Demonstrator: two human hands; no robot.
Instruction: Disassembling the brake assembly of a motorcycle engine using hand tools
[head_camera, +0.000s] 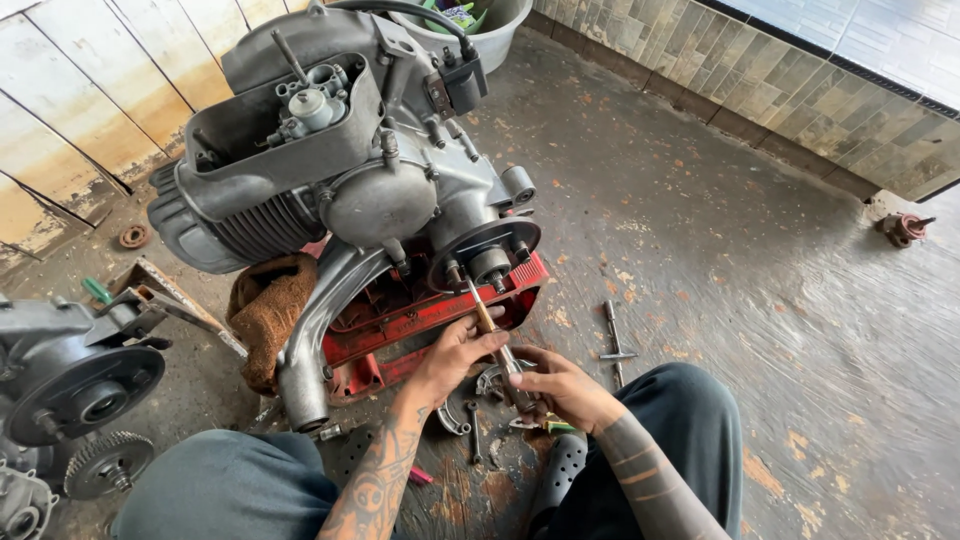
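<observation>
A stained, grey concrete floor (720, 250) is carrying a red metal stand (420, 320) under the grey engine. Right of the stand, a slim T-shaped steel wrench (613, 343) is lying; left of it, a brown rag (268, 310) is bunching.

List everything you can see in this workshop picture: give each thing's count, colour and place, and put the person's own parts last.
engine: one, grey, centre left, on a red stand
red stand: one, under the engine
brown rag: one, left of the stand
second engine: one, grey, far left edge
toothed gear: one, grey, lower left floor
T-handle wrench: one, grey, floor right of the stand
tub: one, grey, top centre
concrete floor: one, stained grey
long tool: one, held by both hands, tip at the hub
left hand: one, on the tool's shaft
right hand: one, at the tool's lower end
</observation>
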